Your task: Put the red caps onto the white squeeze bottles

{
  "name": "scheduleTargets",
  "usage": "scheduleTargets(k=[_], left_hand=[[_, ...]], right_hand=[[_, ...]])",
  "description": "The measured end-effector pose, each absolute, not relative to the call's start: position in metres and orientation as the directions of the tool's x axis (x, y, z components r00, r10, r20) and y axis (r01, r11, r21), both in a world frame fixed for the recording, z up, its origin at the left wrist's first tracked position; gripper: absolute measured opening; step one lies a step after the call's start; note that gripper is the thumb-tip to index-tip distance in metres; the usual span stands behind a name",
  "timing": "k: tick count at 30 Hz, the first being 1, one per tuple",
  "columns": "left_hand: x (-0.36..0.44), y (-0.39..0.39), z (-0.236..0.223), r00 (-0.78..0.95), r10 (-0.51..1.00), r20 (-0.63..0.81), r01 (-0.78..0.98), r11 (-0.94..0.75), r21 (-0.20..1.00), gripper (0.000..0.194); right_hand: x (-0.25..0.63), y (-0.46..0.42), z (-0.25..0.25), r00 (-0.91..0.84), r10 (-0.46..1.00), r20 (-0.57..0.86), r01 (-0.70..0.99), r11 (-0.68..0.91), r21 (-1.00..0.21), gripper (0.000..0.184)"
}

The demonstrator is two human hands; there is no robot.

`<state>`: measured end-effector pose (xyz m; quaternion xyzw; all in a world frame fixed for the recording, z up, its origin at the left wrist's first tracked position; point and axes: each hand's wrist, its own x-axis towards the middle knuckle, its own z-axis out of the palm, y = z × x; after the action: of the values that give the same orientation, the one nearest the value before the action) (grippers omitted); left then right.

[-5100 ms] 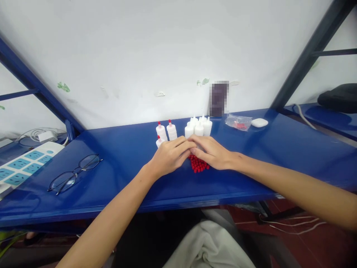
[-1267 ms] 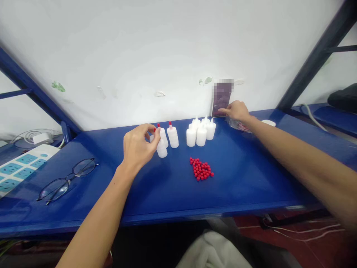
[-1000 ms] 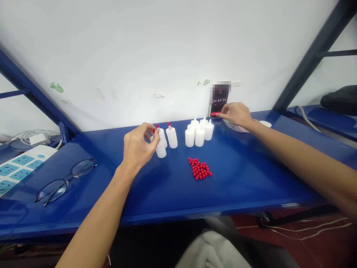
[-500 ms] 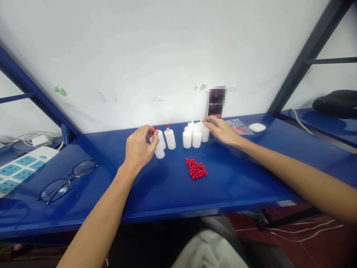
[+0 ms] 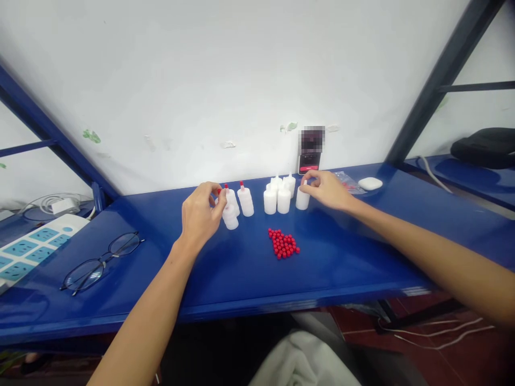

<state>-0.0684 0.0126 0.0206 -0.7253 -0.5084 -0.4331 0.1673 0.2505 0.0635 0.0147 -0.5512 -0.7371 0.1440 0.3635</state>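
Observation:
My left hand (image 5: 201,212) is closed at the left group of white squeeze bottles, finger and thumb pinched at the red tip cap of one front bottle (image 5: 230,219). Two more red-capped bottles show plainly there, one (image 5: 245,201) just to the right; others are partly hidden by the hand. My right hand (image 5: 326,189) pinches the narrow nozzle of an uncapped white squeeze bottle (image 5: 302,199), which is upright and apart from a cluster of several uncapped bottles (image 5: 284,199). Loose small red caps (image 5: 284,244) lie in a patch on the blue table between my arms.
A phone (image 5: 309,161) leans on the wall behind the bottles. To the right are a clear plastic bag (image 5: 349,183) with red pieces and a white rounded case (image 5: 370,184). Eyeglasses (image 5: 102,262) and a power strip (image 5: 36,249) lie at the left.
My right hand has moved slightly right and nearer, bringing one uncapped bottle away from the cluster. My left hand stays at the red-capped bottles with almost no movement.

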Motion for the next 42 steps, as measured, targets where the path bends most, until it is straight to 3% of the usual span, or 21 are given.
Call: scheduleTargets(k=[8,14,25,27,30,32,34,39,42], left_hand=[[-0.067,0.011,0.021,0.133,0.622,0.771,0.876,-0.437,0.202,0.016],[-0.067,0.011,0.021,0.145,0.599,0.787,0.863,-0.466,0.196,0.016],[-0.067,0.011,0.019,0.154,0.562,0.813,0.864,-0.475,0.164,0.018],[-0.065,0.007,0.021,0.144,0.474,0.869,0.855,-0.502,0.132,0.017],[-0.056,-0.001,0.021,0.287,0.341,0.895,0.811,-0.583,-0.038,0.022],[-0.045,-0.006,0.018,0.466,0.329,0.822,0.752,-0.636,-0.172,0.034],[-0.032,-0.011,0.013,0.604,0.372,0.705,0.677,-0.707,-0.207,0.039],[-0.015,-0.016,0.002,0.736,0.499,0.457,0.594,-0.800,-0.085,0.035],[-0.016,-0.016,0.001,0.762,0.527,0.376,0.567,-0.824,0.006,0.027]], right_hand=[[0.247,0.053,0.013,-0.121,0.923,0.366,0.690,0.343,-0.637,0.015],[0.247,0.056,0.008,-0.180,0.894,0.411,0.693,0.411,-0.592,0.019],[0.249,0.057,0.003,-0.231,0.883,0.409,0.708,0.441,-0.552,0.044],[0.248,0.056,0.003,-0.243,0.876,0.416,0.699,0.456,-0.551,0.043],[0.245,0.055,0.001,-0.249,0.856,0.454,0.653,0.494,-0.574,0.033],[0.242,0.054,-0.001,-0.249,0.863,0.439,0.598,0.493,-0.632,0.028],[0.237,0.053,-0.004,-0.256,0.879,0.403,0.533,0.476,-0.700,0.025],[0.227,0.045,-0.009,-0.281,0.900,0.333,0.291,0.410,-0.864,0.017],[0.223,0.040,-0.008,-0.321,0.892,0.319,0.250,0.404,-0.880,0.013]])
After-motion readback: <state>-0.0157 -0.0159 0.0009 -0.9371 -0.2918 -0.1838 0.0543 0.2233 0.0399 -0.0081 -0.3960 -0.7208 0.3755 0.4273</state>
